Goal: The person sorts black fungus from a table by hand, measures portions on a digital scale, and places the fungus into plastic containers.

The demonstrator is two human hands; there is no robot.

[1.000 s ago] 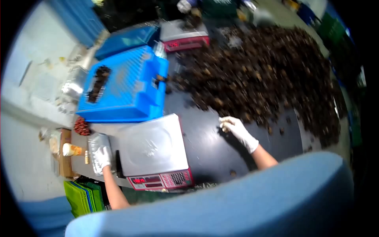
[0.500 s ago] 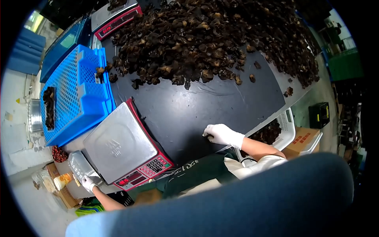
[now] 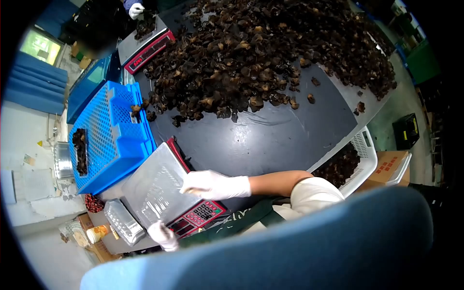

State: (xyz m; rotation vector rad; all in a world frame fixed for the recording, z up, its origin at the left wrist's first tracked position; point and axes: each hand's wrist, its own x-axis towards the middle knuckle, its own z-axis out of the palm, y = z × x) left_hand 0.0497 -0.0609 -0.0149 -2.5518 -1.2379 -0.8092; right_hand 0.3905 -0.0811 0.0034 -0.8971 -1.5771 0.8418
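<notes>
A clear plastic tray (image 3: 155, 203), faint against the metal, lies over the pan of a red-edged digital scale (image 3: 166, 166). My left hand (image 3: 163, 236), white-gloved and slightly smeared, is closed at the tray's near edge. Above the scale's right side, my gloved right hand (image 3: 208, 185) has its fingers curled toward the tray; what they hold, if anything, is hidden. More clear trays (image 3: 123, 222) sit stacked left of the scale. A large heap of dark wood ear mushrooms (image 3: 232, 63) covers the far part of the black table (image 3: 241, 145).
A blue perforated crate (image 3: 108, 140) stands left, with a filled tray on it. At the far left is a second scale (image 3: 147, 50), near another person's gloved hand (image 3: 136, 10). A white basket (image 3: 365, 159) of mushrooms and a cardboard box (image 3: 386, 166) sit right.
My left hand has moved right from the tray stack to the scale, where a clear tray now shows. My right hand has swung left from the tabletop to the scale. Another person's hand has appeared.
</notes>
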